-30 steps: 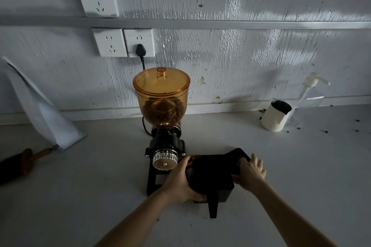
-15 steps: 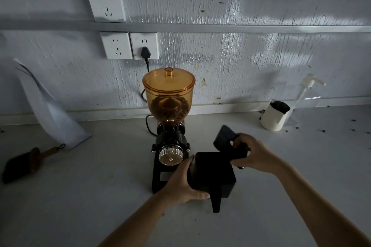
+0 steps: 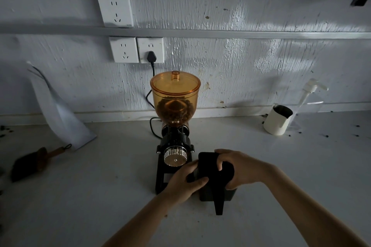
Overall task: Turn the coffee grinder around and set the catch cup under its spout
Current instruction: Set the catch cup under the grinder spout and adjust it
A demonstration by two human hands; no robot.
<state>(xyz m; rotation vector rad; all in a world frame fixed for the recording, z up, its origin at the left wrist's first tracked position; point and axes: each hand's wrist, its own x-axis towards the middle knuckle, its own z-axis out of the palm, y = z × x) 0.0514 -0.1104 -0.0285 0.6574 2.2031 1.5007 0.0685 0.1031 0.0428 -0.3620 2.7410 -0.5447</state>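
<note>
Gripping the catch cup (image 3: pixel 217 190) beside the grinder (image 3: pixel 174 146), both hands' fingers (image 3: pixel 197 182) closed.

The coffee grinder (image 3: pixel 174 146) has a black body, a ribbed silver dial and an amber see-through hopper of dark brown beans. The catch cup (image 3: pixel 216 186) is black. A cream jug (image 3: pixel 277 120) stands on the pale grey table (image 3: pixel 80 196).

Black catch cup (image 3: pixel 217 190) sits just right of upright amber-hoppered coffee grinder (image 3: pixel 175 126).
</note>
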